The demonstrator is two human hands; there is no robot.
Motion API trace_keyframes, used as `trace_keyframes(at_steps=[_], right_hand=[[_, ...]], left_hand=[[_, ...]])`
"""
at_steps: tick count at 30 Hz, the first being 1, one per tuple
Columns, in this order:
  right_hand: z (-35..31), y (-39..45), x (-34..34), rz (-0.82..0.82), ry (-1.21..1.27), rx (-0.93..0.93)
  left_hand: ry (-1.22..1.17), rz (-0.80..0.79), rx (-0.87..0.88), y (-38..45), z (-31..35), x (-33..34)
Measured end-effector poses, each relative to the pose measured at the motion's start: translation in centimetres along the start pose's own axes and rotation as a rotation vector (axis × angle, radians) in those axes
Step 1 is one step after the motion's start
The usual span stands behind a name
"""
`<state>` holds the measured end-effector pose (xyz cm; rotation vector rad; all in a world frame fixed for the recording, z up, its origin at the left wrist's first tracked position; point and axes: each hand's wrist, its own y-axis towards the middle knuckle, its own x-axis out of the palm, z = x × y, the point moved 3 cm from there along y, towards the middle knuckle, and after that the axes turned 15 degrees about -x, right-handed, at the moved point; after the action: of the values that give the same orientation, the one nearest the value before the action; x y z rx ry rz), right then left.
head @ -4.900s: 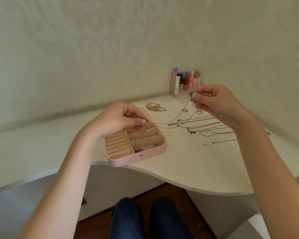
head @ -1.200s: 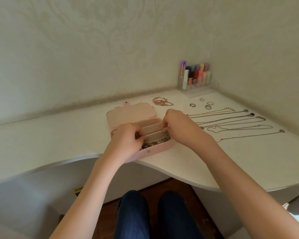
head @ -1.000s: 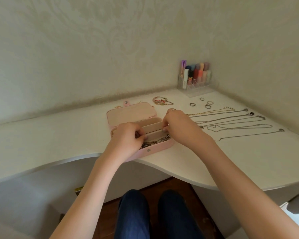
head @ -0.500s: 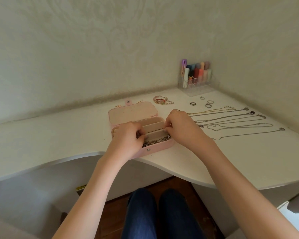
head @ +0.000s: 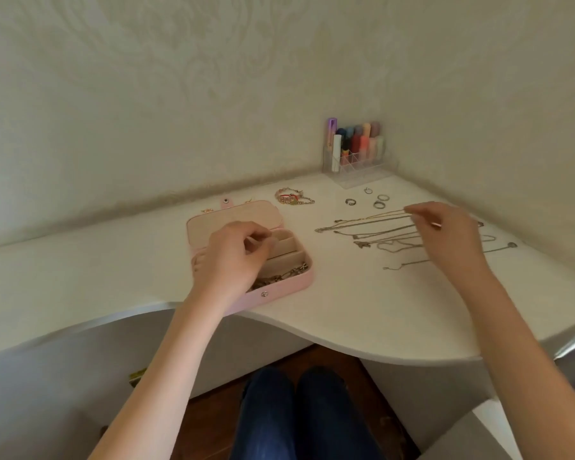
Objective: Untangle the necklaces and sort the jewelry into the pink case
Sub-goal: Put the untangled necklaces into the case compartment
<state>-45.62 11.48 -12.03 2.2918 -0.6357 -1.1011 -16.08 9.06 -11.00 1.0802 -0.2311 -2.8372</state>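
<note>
Fingers of the right hand are bunched at their tips over the far end of the gold chain, seemingly pinching it, though the contact is too fine to confirm. The left hand hovers over the case with fingers loosely curled; I cannot tell whether it holds anything.

The case sits at 9 o'clock from the necklaces, lid open, one chain heaped in its near compartment. The necklaces lie in rough rows on the desk, with rings at their 12 o'clock and bracelets at 11.

These chains look light, limp and slippery; they would likely snag their neighbours if dragged. A pinch near the clasp end, lifting straight up, seems safest.
</note>
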Motion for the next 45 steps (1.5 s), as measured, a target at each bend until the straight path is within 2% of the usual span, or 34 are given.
trace_keyframes(at_steps=[4,7,12,18,20,23,27,30,33,39,45], right_hand=[[6.6,-0.7,-4.4,-0.012,-0.404,0.175],[8.4,-2.1,-5.6,0.008,-0.542,0.255],[9.2,-2.3,-5.8,0.005,-0.497,0.338],[8.9,-2.4,-5.8,0.129,-0.38,0.256],[7.9,-2.4,-6.2,0.192,-0.282,0.237],[6.0,-2.0,-6.6,0.263,0.076,0.266],[2.4,-0.7,-6.3,0.159,0.639,0.236],[0.7,0.2,-6.1,0.095,0.789,0.216],[0.0,0.9,-5.5,0.047,0.729,0.132],[-2.0,2.2,-2.6,-0.009,0.37,-0.078],[-3.5,2.6,1.0,-0.082,0.27,-0.111]], left_hand=[[-0.026,-0.012,0.119,-0.3,3.8,3.3],[-0.012,-0.067,0.221,-0.5,6.5,6.2],[-0.067,-0.171,0.323,-1.6,10.2,10.4],[-0.147,-0.305,0.369,-2.8,12.4,14.7],[-0.171,-0.345,0.348,-2.9,12.8,15.8],[-0.217,-0.415,0.264,-2.7,13.6,16.8],[-0.357,-0.655,0.102,-2.1,14.1,17.1],[-0.449,-0.769,0.073,-2.1,13.1,15.5],[-0.485,-0.696,0.014,-1.5,10.9,12.7],[-0.43,-0.53,-0.06,-0.9,7.0,6.3],[-0.5,-0.346,-0.109,-0.3,5.3,0.1]])
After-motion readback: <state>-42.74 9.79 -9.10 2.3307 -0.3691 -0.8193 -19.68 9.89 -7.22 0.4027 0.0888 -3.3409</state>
